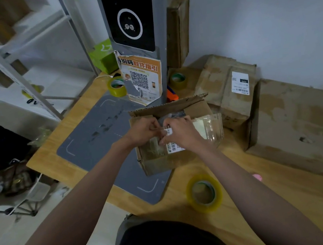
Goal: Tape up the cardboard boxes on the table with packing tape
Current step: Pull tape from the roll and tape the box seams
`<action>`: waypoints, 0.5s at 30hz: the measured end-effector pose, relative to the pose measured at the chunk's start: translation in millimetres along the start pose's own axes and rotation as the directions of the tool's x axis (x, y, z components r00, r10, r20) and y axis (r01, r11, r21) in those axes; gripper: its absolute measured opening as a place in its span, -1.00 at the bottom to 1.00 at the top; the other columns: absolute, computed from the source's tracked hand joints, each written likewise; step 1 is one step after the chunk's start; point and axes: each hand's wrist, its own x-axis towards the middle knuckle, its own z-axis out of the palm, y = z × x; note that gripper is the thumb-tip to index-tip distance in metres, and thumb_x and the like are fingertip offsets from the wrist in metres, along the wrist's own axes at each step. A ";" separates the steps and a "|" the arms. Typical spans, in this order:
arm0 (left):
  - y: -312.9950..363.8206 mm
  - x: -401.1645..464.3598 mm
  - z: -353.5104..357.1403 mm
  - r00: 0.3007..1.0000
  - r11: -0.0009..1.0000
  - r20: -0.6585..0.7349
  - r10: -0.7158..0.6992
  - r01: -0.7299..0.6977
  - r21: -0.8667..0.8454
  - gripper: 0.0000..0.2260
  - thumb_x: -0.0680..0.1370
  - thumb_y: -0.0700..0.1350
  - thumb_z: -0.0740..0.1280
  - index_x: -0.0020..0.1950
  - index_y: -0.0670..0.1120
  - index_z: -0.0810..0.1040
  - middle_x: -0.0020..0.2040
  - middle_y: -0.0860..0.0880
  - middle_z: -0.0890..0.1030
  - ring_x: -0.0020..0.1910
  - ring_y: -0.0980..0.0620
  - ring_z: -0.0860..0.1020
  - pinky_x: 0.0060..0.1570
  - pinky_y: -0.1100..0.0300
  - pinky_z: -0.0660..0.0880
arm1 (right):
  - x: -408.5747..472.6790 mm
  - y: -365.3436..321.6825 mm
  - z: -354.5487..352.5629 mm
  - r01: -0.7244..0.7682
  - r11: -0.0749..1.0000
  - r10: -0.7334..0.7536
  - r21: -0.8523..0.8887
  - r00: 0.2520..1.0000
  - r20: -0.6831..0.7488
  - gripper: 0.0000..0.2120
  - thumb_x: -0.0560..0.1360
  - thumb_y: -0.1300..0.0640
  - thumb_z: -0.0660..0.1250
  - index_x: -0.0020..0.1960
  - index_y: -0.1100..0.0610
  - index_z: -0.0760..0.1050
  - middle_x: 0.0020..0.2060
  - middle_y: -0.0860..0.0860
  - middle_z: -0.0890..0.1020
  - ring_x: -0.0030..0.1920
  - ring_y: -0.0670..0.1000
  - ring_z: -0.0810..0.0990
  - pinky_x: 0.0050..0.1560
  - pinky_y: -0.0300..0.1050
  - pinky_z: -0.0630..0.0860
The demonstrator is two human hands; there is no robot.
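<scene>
Both hands' grip, left hand (144, 130) and right hand (180, 133), pinches tape atop the cardboard box (161, 159).

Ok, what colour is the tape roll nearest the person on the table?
Yellowish, see-through tape roll; the head view shows it.

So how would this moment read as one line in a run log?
step: closing flaps | left hand: grips box flap | right hand: grips flap | tape roll: on table, untouched
</scene>
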 end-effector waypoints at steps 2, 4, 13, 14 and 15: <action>-1.6 0.2 -0.4 1.000 1.000 0.017 -0.005 0.005 -0.012 -0.78 0.53 -0.13 0.49 -0.25 -0.08 0.52 -0.26 -0.22 0.61 -0.28 -0.10 0.53 -0.22 0.17 0.41 | -0.3 6.2 0.9 0.028 0.999 -0.028 0.042 1.000 0.011 -0.67 0.40 -0.18 0.52 0.01 -0.05 0.49 0.03 0.02 0.64 0.17 0.08 0.54 0.18 0.00 0.25; 0.3 -2.1 -0.7 1.000 1.000 0.025 -0.016 0.016 -0.027 -0.77 0.54 -0.13 0.48 -0.27 -0.08 0.51 -0.25 -0.22 0.59 -0.26 -0.03 0.51 -0.17 0.13 0.39 | -2.3 12.5 -0.8 0.040 0.997 -0.040 0.059 0.999 -0.002 -0.72 0.48 -0.14 0.46 0.07 -0.01 0.57 0.10 0.01 0.64 0.26 0.09 0.50 0.32 0.02 0.21; 26.9 -1.6 -1.7 0.987 0.915 -0.129 -0.095 0.138 0.379 -0.82 0.55 -0.03 0.42 0.13 -0.01 0.60 0.02 -0.07 0.67 0.04 -0.09 0.62 0.03 0.06 0.53 | -42.7 78.5 -28.1 -0.285 0.835 0.493 0.470 0.769 -0.408 -0.71 0.62 0.06 0.30 0.31 0.10 0.46 0.27 0.09 0.50 0.34 0.15 0.42 0.34 0.06 0.35; 28.2 -1.6 3.2 0.988 0.899 -0.124 -0.090 0.135 0.418 -0.71 0.56 -0.03 0.40 0.26 -0.01 0.53 0.10 -0.09 0.66 0.11 -0.13 0.61 0.08 0.02 0.53 | -47.4 81.7 -27.3 -0.308 0.765 0.548 0.566 0.773 -0.321 -0.71 0.64 0.07 0.27 0.33 0.11 0.43 0.27 0.09 0.52 0.31 0.14 0.45 0.34 0.07 0.40; 31.6 -2.0 7.1 0.990 0.898 -0.113 -0.085 0.125 0.421 -0.64 0.56 -0.02 0.39 0.34 0.01 0.46 0.16 -0.10 0.64 0.14 -0.14 0.60 0.11 -0.01 0.54 | -51.6 83.7 -25.0 -0.335 0.711 0.577 0.618 0.781 -0.241 -0.71 0.66 0.08 0.24 0.35 0.12 0.42 0.25 0.08 0.54 0.28 0.12 0.49 0.32 0.10 0.44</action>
